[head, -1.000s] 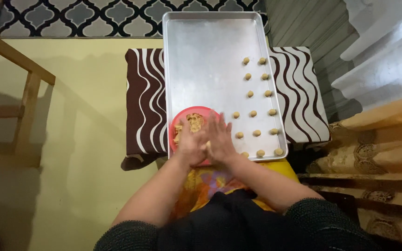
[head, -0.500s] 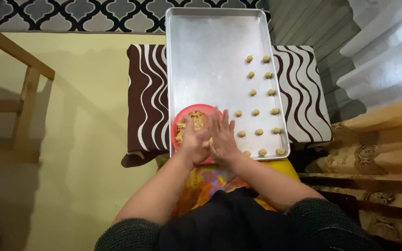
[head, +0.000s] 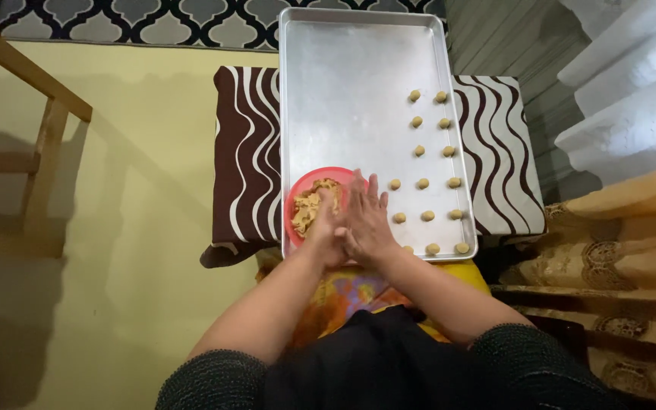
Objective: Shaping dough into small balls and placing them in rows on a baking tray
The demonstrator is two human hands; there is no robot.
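Pressed flat together, palm against palm: left hand (head: 326, 228) and right hand (head: 367, 220), both over the near edge of a large rectangular silver metal baking tray (head: 343, 91). Fingers of both stretched out straight and close together, pointing toward twelve o'clock; whatever sits between the palms hidden, so cannot tell what is held there.

Just beyond the left hand, at about eleven o'clock from it: a round red plastic bowl (head: 298, 199) holding a lump of pale tan dough (head: 309, 209), resting in the tray's near left corner, partly covered by the fingers.

From one to three o'clock of the right hand, along the tray's right side: small round tan dough balls (head: 424, 184), set in short rows, apart from one another, nearest ones just beside the right wrist. Rest of the tray surface bare metal.

Under the tray: a low table covered with a brown and white wavy-striped cloth (head: 248, 152), showing at both sides. At nine o'clock, yellow floor (head: 138, 190) and part of a wooden frame (head: 43, 144). At twelve o'clock, a dark and white patterned rug (head: 153, 19). At three o'clock, beige lace-trimmed fabric (head: 616, 250). Below the hands, bright yellow and multicoloured cloth (head: 351, 292) on the lap, dark sleeves at the forearms.
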